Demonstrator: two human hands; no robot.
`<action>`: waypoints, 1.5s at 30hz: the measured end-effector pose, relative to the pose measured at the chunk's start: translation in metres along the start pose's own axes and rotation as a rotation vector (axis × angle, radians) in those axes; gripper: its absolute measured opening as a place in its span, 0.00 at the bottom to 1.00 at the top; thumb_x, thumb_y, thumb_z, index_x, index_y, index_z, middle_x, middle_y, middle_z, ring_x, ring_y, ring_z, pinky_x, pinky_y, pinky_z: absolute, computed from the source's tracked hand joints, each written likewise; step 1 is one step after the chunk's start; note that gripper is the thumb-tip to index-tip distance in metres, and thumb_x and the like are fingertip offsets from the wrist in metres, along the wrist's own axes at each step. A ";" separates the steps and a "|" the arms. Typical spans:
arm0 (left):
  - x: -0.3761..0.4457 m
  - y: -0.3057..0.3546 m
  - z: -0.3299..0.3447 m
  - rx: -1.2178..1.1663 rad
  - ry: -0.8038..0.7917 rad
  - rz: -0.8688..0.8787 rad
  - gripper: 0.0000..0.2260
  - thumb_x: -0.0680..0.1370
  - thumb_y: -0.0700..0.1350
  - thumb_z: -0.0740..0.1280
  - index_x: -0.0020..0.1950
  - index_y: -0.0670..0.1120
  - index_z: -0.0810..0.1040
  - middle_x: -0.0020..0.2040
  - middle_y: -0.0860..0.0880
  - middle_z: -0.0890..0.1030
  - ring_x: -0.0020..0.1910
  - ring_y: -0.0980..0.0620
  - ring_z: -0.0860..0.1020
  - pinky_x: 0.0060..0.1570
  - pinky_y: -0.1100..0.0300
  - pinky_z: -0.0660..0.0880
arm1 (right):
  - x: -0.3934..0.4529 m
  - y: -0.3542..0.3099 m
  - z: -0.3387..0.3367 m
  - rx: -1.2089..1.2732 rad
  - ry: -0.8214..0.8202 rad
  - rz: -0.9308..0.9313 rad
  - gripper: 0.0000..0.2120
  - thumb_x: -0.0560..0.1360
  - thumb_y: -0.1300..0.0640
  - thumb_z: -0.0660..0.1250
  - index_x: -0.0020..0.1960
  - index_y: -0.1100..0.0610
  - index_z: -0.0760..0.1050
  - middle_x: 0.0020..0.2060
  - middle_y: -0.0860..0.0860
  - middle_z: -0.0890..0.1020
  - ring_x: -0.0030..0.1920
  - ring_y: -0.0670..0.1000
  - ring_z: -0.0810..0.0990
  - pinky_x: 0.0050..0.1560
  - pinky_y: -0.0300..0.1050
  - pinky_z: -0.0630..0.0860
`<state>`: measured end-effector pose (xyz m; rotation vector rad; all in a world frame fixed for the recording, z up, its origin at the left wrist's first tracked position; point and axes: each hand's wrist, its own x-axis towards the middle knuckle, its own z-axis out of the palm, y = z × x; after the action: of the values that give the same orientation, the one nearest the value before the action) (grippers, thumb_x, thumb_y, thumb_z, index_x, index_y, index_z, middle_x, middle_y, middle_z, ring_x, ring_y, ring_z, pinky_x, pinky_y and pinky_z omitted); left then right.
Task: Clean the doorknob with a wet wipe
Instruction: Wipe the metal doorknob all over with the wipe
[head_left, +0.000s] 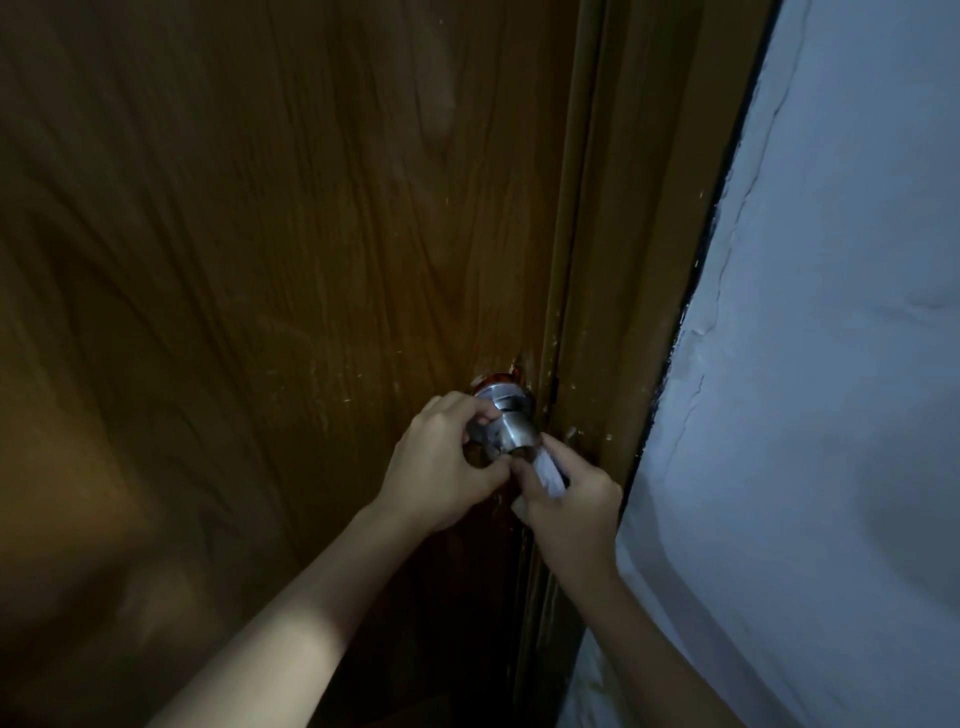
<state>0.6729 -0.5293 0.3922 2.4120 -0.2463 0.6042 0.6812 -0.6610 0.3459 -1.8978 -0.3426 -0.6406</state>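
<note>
Dim lighting; a brown wooden door (260, 260) is filling the left and centre of the view, with its frame (623, 260) running alongside on the right and a pale blue-white wall (831, 364) beyond that.

The knob (511, 428), a silver metal one, is sitting at the door's right edge, just beside the frame, with its round plate (501, 394) showing above it against the wood.

The left hand (441, 467) is curling around the knob's left side, fingers bent and closed against it, the thumb coming underneath. Part of the knob is hidden by these fingers.

The right hand (571, 506) is lying just below and right of the knob, fingers folded shut and pinching a white wipe (549, 470). The wipe is bunched into a narrow strip, its upper end touching the knob's lower right side, its lower end disappearing into the fist.

Both hands are meeting beneath the knob, thumb tips touching or nearly so; which cannot be told. Both forearms are bare and entering from the bottom edge.

Small pale flecks are dotting the wood around the knob and frame.
</note>
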 end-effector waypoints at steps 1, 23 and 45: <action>0.000 -0.001 0.000 0.001 0.001 0.000 0.17 0.67 0.44 0.73 0.54 0.49 0.76 0.50 0.52 0.76 0.47 0.57 0.71 0.42 0.69 0.67 | -0.001 -0.002 0.001 -0.047 0.063 -0.047 0.15 0.67 0.68 0.72 0.54 0.63 0.79 0.43 0.58 0.85 0.44 0.52 0.83 0.42 0.44 0.80; 0.001 -0.006 0.004 -0.015 0.022 0.001 0.18 0.66 0.45 0.74 0.54 0.51 0.75 0.50 0.54 0.75 0.49 0.58 0.71 0.44 0.70 0.67 | 0.005 -0.008 0.005 0.076 0.004 0.086 0.14 0.73 0.65 0.66 0.57 0.56 0.77 0.36 0.40 0.81 0.39 0.30 0.78 0.39 0.25 0.75; -0.045 -0.022 0.008 -0.348 0.031 -0.196 0.17 0.65 0.60 0.69 0.51 0.57 0.74 0.45 0.56 0.78 0.42 0.59 0.76 0.36 0.65 0.72 | 0.004 -0.005 -0.003 1.219 -0.469 0.994 0.24 0.69 0.73 0.61 0.64 0.65 0.69 0.58 0.61 0.80 0.59 0.57 0.77 0.60 0.51 0.72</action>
<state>0.6435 -0.5161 0.3538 2.0593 -0.0901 0.4662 0.6809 -0.6618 0.3533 -0.7811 -0.0036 0.6135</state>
